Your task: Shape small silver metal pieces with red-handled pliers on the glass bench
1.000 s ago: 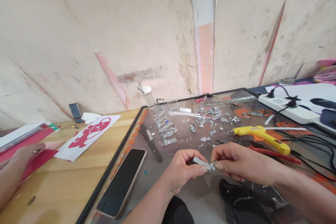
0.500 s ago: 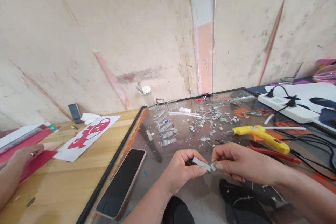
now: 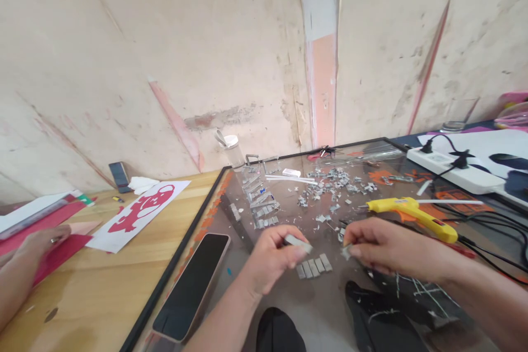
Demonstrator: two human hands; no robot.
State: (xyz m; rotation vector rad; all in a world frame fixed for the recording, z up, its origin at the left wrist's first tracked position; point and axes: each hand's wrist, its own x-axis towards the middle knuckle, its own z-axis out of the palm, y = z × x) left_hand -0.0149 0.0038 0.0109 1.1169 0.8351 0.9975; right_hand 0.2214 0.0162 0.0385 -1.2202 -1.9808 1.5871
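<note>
My left hand (image 3: 270, 264) pinches a flat grey strip (image 3: 298, 243) between thumb and fingers, above the dark glassy tabletop (image 3: 313, 313). To its right, my right hand (image 3: 381, 247) is closed on a small grey piece (image 3: 345, 252), blurred by motion. A gap separates the two hands. Below and between them lies a neat row of small grey rectangular pieces (image 3: 314, 267), side by side. Farther back, more grey pieces (image 3: 264, 206) are set out in short rows. A loose heap of grey scraps (image 3: 336, 182) is spread right of those.
A phone (image 3: 192, 286) lies to my left. On the right are a yellow glue gun (image 3: 412, 212), black cables and a white power strip (image 3: 451, 170). A lidded clear jar (image 3: 233, 153) stands at the back. At far left, another person's hand (image 3: 51, 239) rests on red paper.
My hands have moved apart, the left one going left with the strip, the right one going slightly right with the small piece. The row of pieces beneath has come into view.
</note>
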